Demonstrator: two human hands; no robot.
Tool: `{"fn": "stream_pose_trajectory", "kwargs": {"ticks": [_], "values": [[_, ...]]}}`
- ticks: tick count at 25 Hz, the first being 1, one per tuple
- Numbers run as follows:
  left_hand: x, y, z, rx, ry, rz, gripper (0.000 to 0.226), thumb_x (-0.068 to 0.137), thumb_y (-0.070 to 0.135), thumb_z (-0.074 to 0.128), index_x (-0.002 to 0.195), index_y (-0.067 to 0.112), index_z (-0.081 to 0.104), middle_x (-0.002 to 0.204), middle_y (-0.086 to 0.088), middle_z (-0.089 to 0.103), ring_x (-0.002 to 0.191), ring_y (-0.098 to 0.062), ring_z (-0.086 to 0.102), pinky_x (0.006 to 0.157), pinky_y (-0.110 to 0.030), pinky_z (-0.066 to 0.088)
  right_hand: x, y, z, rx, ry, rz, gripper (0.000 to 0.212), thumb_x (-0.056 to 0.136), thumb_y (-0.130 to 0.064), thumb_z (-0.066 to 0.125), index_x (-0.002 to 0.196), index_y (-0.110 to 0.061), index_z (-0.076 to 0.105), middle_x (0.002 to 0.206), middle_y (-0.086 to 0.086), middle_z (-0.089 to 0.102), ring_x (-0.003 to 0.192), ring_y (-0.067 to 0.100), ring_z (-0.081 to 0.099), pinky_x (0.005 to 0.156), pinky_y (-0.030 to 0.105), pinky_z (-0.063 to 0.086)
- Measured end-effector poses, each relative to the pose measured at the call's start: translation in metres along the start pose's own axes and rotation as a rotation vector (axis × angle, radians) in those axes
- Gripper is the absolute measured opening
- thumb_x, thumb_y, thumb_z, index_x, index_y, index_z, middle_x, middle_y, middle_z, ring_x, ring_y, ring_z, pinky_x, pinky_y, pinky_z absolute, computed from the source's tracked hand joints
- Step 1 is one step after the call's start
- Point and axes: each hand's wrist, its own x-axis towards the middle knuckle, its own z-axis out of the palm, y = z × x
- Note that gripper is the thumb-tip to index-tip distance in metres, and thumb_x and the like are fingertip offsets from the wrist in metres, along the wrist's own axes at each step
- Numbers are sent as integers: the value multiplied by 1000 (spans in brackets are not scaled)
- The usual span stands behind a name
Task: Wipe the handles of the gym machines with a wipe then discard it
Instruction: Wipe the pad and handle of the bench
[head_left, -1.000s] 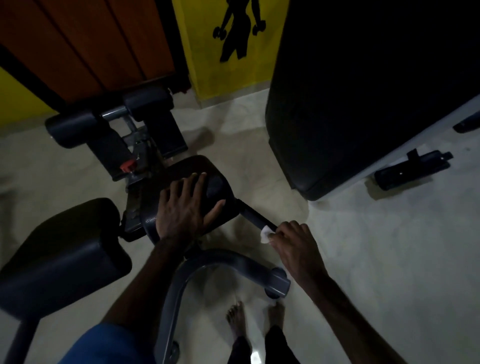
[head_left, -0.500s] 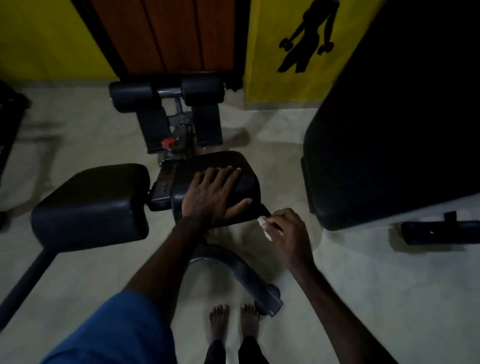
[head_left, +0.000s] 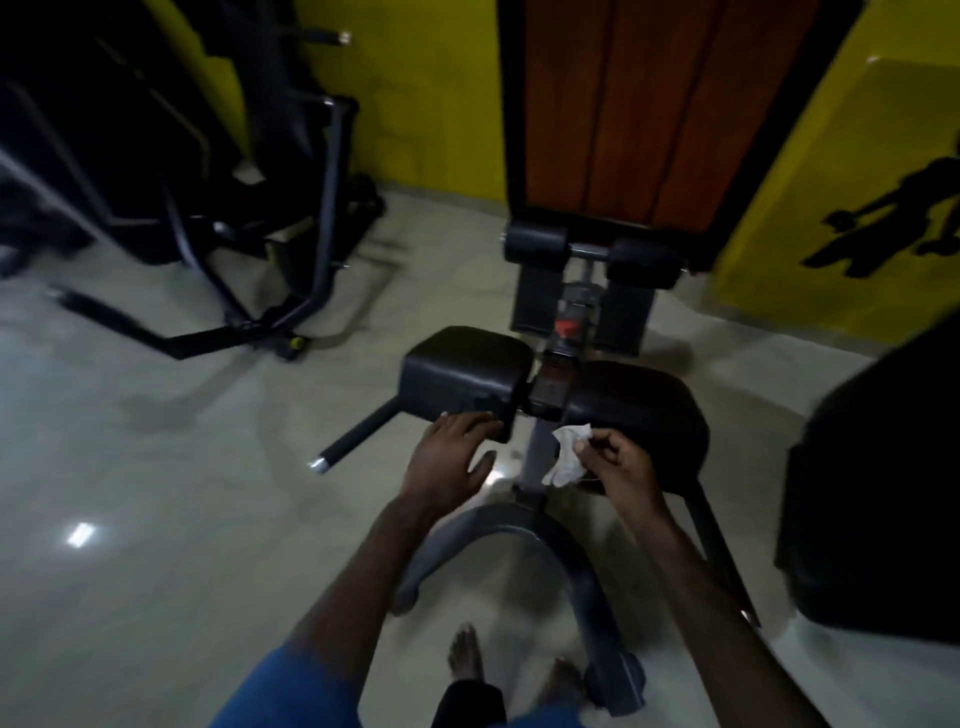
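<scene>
A gym bench with two black pads stands in front of me: the left pad (head_left: 465, 376) and the right pad (head_left: 636, 410). A dark left handle bar (head_left: 358, 434) sticks out from under the left pad, and a right handle bar (head_left: 719, 545) runs down from the right pad. My right hand (head_left: 621, 465) pinches a crumpled white wipe (head_left: 569, 457) in front of the gap between the pads. My left hand (head_left: 449, 460) hovers with fingers spread, fingertips at the near edge of the left pad.
The bench's curved grey base (head_left: 519, 551) arcs just ahead of my bare feet (head_left: 467, 660). A black machine frame (head_left: 270, 218) fills the far left. A large black padded block (head_left: 878, 499) stands at the right. A wooden door and yellow walls close the back.
My view has swung left, so the bench now sits centre-right. My left hand came off the right pad and moved to the left pad's edge. My right hand lifted the wipe off the right handle.
</scene>
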Motion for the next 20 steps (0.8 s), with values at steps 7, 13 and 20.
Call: {"fn": "stream_pose_trajectory", "kwargs": {"ticks": [7, 13, 20], "values": [[-30, -123, -103, -216, 155, -363, 43, 95, 42, 56, 131, 23, 71, 121, 3, 73, 101, -10, 70, 91, -38, 59, 25, -16, 140, -48, -140, -41, 2, 98, -15, 72, 97, -13, 70, 82, -3, 73, 69, 14, 69, 56, 30, 58], [65, -216, -111, -182, -38, -44, 38, 103, 31, 57, 139, 24, 66, 129, 3, 70, 102, -7, 67, 90, -40, 59, 48, 28, 247, -128, 14, -141, 4, 95, -29, 76, 94, -27, 73, 84, -4, 73, 75, 19, 72, 61, 37, 62], [175, -262, -45, -219, -385, 728, 53, 110, 44, 51, 158, 22, 49, 163, -4, 45, 148, -26, 45, 118, -35, 38, 38, 55, 373, -188, 574, -182, 8, 96, -16, 74, 104, -16, 75, 104, -6, 68, 95, 14, 69, 77, 29, 57]]}}
